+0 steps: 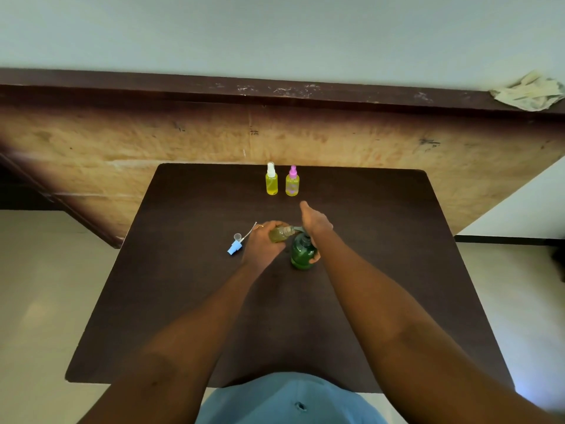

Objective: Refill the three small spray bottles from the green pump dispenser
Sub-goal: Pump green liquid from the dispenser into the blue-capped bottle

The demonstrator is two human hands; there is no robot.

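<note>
Green pump dispenser [302,252] upright, mid-surface [183,301] | right hand [316,223] presses pump head, fingers straight | left hand [263,244] fingers clamped round uncapped small bottle [279,234], tilted at spout | likely light, slick plastic; grip body.

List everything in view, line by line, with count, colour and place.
table: 1, dark brown, centre
board: 1, tan wood, behind the table
cloth: 1, pale, on the ledge at top right
capped bottles: 2, yellow liquid, one white top and one pink, upright side by side at the far edge
open bottle: 1, yellowish, tilted with its mouth at the dispenser's spout
dispenser: 1, green, upright at mid-table
spray top: 1, blue with white tube, lying left of the hands
small cap: 1, clear, beside the spray top
shirt: 1, blue, bottom edge
left grip: holds the open bottle
right grip: on the dispenser's pump
</note>
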